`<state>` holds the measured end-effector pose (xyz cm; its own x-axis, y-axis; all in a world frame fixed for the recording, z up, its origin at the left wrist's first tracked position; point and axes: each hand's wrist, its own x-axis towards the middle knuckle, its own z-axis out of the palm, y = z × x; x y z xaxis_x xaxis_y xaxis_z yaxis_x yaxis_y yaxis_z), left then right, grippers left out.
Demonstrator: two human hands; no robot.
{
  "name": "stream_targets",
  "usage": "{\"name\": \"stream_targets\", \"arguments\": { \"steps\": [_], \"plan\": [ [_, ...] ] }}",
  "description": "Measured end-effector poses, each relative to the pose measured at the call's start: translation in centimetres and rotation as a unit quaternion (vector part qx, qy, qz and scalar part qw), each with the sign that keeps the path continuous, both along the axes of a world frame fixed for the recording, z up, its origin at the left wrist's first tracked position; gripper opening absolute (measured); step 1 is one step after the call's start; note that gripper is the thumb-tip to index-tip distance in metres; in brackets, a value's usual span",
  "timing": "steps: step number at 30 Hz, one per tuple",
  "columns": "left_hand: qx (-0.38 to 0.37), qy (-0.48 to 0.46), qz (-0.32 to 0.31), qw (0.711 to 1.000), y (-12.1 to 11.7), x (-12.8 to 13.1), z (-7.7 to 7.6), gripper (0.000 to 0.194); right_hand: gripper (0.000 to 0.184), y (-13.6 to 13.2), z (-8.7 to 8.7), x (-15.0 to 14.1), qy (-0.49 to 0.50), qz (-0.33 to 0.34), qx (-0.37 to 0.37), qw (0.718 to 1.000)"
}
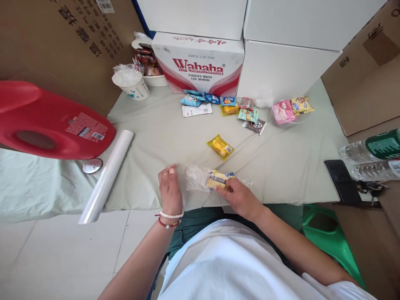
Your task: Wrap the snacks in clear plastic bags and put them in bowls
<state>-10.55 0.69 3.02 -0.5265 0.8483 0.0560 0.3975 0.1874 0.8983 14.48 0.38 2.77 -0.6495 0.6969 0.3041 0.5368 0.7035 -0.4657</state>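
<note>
My right hand (240, 197) pinches a yellow snack packet (216, 179) with a dark band, low over the front of the table. Beneath and around the packet lies a crumpled clear plastic bag (196, 178), with a bit of blue showing behind. To the bag's left, my left hand (170, 189) is closed, its fingers curled in to the thumb; whatever may be in them does not show. A yellow-wrapped snack (221, 146) lies by itself just beyond the bag.
Small snack packets (212, 98) lie in a row before the Wahaha carton (200, 66). A clear bowl (286, 121) holds pink and yellow packs. Left are a film roll (108, 175) and red jug (56, 121); right, a phone (342, 181), keys (373, 188) and bottles (359, 151).
</note>
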Motion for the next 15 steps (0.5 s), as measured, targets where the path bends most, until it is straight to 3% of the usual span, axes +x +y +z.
{"name": "stream_targets", "arguments": {
  "steps": [2,6,8,11,13,15],
  "plan": [
    [-0.051,0.049,0.000,0.997,0.8,0.1,-0.3,0.052,0.040,-0.1,-0.1,-0.1,0.006,-0.002,0.004,1.000],
    [-0.107,0.153,-0.092,0.978,1.4,1.2,-0.2,0.037,0.039,-0.1,-0.2,0.0,0.016,-0.006,-0.006,1.000],
    [-0.091,0.146,-0.099,0.980,1.0,1.9,0.6,0.027,0.040,0.0,-0.3,0.0,0.014,-0.009,-0.023,1.000],
    [-0.033,0.058,-0.125,0.990,0.0,3.7,2.4,0.017,0.045,0.1,-0.1,-0.3,0.015,-0.002,-0.050,0.999],
    [0.011,0.035,-0.193,0.981,-0.6,5.2,3.6,0.011,0.045,0.1,0.2,-0.3,0.016,-0.004,-0.068,0.998],
    [0.044,0.080,-0.277,0.957,-1.2,6.8,4.2,0.011,0.041,-0.1,0.8,0.1,0.033,-0.009,-0.090,0.995]
  ]
}}
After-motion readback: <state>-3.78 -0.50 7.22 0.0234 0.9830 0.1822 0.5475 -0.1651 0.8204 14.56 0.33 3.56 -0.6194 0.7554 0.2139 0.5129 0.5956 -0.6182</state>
